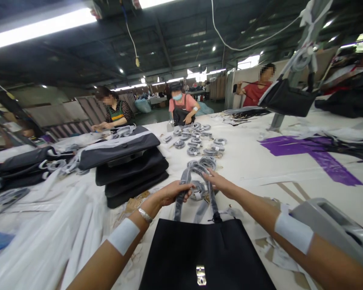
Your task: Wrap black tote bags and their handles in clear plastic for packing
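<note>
A black handbag [196, 245] with a gold-coloured clasp [201, 275] is directly in front of me, its looped handle [181, 197] covered in clear plastic film. My left hand [177, 192] is closed around the left side of this handle. On the handle's right side, near the top of the loop, the fingers of my right hand [219, 182] are closed against the film. Just behind the handle lie coiled, wrapped straps [207, 162]. The lower edge of the bag is out of view.
Stacked black bags [133, 167] stand to the left, beside white plastic sheets [81, 233]. A grey machine [332, 225] sits at the right, with purple sheeting [286, 146] beyond it. A hanging black bag [287, 96] is tied to a post. Several people work across the table.
</note>
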### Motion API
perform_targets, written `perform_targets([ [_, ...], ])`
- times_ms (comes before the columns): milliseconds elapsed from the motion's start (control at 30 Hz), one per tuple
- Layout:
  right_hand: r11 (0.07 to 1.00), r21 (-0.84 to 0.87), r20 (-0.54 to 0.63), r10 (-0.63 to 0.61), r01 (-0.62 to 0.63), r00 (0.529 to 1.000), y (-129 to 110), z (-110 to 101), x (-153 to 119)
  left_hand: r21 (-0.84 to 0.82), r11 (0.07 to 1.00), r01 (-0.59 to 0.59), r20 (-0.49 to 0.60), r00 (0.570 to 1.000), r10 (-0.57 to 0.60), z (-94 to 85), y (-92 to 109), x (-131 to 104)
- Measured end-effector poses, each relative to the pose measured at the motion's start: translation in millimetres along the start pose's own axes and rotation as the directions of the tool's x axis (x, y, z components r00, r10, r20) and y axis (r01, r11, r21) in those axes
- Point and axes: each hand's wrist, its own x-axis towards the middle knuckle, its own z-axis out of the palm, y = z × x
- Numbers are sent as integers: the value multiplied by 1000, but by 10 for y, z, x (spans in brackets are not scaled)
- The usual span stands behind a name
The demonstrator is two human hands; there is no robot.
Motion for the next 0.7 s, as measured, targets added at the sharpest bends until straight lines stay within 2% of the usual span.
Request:
perform_targets([
  [167, 998, 53, 29, 24, -25, 999, -15, 123, 230, 43, 999, 22, -52, 998, -19, -133, 45, 87],
  [300, 988, 137, 13, -76, 74, 997, -145, 76, 245, 133, 991, -17, -142, 989, 36, -230, 225, 295],
  [367, 979, 161, 22, -132, 127, 991, -225, 32, 215, 197, 979, -57, -149, 985, 87, -222, 375, 398],
  [500, 954, 207, 52, -231, 216, 972, -339, -79, 127, 289, 950, -120, -64, 987, 144, -135, 689, 462],
  [600, 916, 304, 54, -289, 260, 956, -362, -157, 77, 319, 944, -87, 50, 996, 75, -93, 842, 386],
  [700, 879, 403, 52, -301, 255, 952, -360, -188, 63, 280, 959, -38, 125, 992, 3, -81, 901, 297],
])
